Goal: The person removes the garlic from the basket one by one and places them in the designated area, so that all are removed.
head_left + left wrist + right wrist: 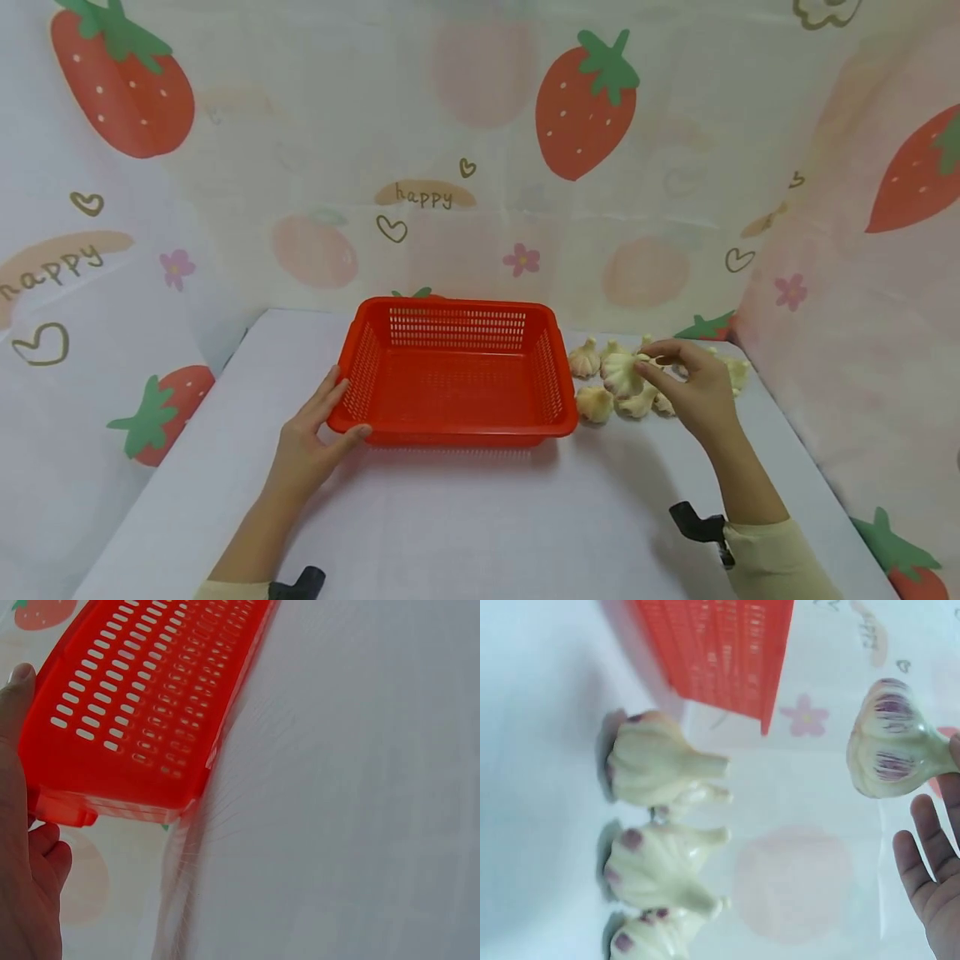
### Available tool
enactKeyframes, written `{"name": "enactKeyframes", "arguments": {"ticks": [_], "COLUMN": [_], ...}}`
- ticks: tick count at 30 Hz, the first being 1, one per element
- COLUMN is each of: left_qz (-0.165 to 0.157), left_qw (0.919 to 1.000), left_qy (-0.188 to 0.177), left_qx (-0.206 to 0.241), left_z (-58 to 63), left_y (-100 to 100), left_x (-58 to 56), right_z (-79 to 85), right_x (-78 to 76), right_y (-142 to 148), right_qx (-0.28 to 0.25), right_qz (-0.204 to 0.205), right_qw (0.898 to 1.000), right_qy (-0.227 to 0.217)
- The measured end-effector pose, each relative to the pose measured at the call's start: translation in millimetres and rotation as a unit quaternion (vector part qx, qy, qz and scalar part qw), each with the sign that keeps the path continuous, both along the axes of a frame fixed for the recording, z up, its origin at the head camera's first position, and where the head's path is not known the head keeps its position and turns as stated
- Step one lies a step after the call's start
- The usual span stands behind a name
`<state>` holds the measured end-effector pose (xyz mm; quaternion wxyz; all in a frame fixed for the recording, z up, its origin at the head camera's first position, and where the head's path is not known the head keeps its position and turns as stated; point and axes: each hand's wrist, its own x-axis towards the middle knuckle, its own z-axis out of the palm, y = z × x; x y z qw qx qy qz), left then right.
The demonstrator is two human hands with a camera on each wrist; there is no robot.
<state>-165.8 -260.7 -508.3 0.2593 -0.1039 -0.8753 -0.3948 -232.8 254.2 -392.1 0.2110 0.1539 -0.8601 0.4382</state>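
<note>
A red plastic basket (450,387) with slotted walls stands on the white table. My left hand (309,437) holds its left end, thumb at the near corner and fingers along the outer side. In the left wrist view the thumb lies by the rim of the basket (135,712) and other fingers curl below the rim. To the basket's right, my right hand (697,387) pinches a garlic bulb (621,375) by its stem. In the right wrist view that garlic bulb (891,742), pale with purple streaks, hangs above the table, apart from the others.
Several more garlic bulbs (595,405) sit close together on the table, right of the basket, partly hidden behind the right hand. A strawberry-printed cloth (480,150) stands behind and at both sides of the white table (465,525).
</note>
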Motion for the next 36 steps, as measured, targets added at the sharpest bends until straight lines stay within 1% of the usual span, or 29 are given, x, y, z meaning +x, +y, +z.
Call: {"name": "enactKeyframes", "arguments": {"ticks": [3,8,18,23,31,36], "left_qz": [-0.001,-0.004,0.0,0.0,-0.002,-0.002], "left_qw": [1.0,1.0,1.0,0.9999,0.9999,0.9999], "left_qy": [-0.001,0.001,-0.007,-0.015,-0.011,-0.013], "left_qx": [-0.002,0.001,0.006,0.006,0.012,0.009], "left_z": [0.2,1.1,0.5,-1.0,1.5,1.7], "left_y": [-1,-3,-2,-1,0,-1], "left_x": [-0.4,-1.7,-1.0,-0.5,0.9,0.8], "right_z": [-2.7,-8.9,-15.2,-19.1,-14.5,-11.4], "right_x": [2.1,2.9,8.4,12.7,13.0,12.3], "right_y": [13,33,68,88,116,126], "right_qx": [0.007,-0.015,-0.026,-0.018,-0.015,-0.016], "right_qz": [-0.018,-0.034,-0.101,-0.141,-0.175,-0.194], "right_qw": [1.0,0.999,0.995,0.99,0.984,0.98], "right_qy": [0.008,0.012,0.004,-0.005,-0.019,-0.036]}}
